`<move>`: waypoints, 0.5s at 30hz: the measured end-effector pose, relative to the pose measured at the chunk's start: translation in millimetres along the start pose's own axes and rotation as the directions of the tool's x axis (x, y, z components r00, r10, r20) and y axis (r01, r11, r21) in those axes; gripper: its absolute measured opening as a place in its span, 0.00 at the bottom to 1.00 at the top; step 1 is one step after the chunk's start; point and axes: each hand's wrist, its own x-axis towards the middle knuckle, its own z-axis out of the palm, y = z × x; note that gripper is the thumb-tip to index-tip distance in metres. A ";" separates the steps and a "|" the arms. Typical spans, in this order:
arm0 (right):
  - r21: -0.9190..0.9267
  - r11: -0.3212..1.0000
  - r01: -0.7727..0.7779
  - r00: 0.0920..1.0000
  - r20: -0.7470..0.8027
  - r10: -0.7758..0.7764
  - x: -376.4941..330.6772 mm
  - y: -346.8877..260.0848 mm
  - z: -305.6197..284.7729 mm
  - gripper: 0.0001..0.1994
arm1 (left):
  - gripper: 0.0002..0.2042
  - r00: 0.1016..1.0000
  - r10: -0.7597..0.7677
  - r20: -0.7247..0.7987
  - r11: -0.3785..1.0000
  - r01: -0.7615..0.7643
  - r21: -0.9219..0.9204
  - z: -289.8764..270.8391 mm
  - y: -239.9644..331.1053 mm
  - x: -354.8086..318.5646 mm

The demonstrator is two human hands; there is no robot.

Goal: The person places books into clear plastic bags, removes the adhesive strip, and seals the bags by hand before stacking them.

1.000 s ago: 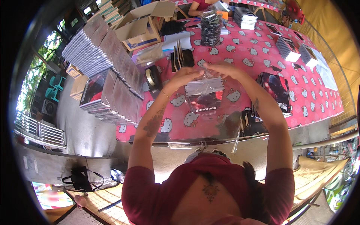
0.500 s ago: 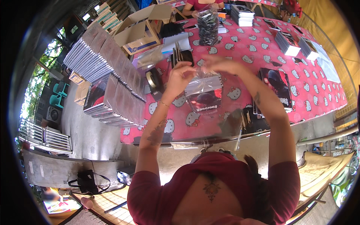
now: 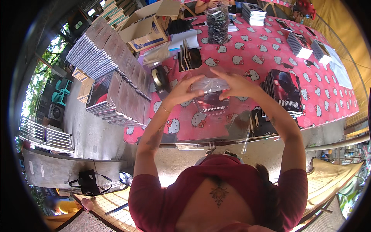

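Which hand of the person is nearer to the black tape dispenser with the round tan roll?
Left. The left hand is just right of the black tape dispenser, apart from it; the right hand is farther away, beyond the left hand.

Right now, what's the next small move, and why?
Probably press the clear plastic flat against the notebook stack: it looks creased at the far end, and the left hand and right hand are spread open on either side. Whether they touch it is unclear.
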 end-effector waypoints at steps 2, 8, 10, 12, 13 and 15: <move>-0.181 0.974 0.139 0.984 -0.082 -0.155 -3.8 15.4 17.2 0.32 | 0.23 0.949 0.305 -0.076 0.889 -0.255 0.380 7.8 -0.1 -6.0; -0.135 0.990 0.032 0.999 0.012 -0.030 8.7 12.9 17.7 0.18 | 0.17 0.967 0.235 -0.100 0.940 -0.200 0.276 15.4 -1.4 -10.4; -0.046 0.996 -0.071 0.993 0.089 0.075 17.4 12.7 8.2 0.18 | 0.14 0.977 0.169 -0.127 0.967 -0.140 0.211 10.0 27.2 -4.0; -0.077 0.996 -0.035 0.993 0.109 0.043 19.7 3.4 3.1 0.20 | 0.14 0.961 0.190 -0.199 0.974 -0.159 0.160 13.7 39.7 -1.6; -0.098 0.995 -0.020 0.993 0.111 0.030 19.9 2.0 -0.7 0.21 | 0.15 0.933 0.254 -0.254 0.964 -0.224 0.142 17.5 43.9 3.4; -0.129 0.991 0.040 0.998 0.043 -0.035 18.5 12.8 6.3 0.22 | 0.15 0.890 0.257 -0.377 0.965 -0.261 0.041 12.4 55.1 5.7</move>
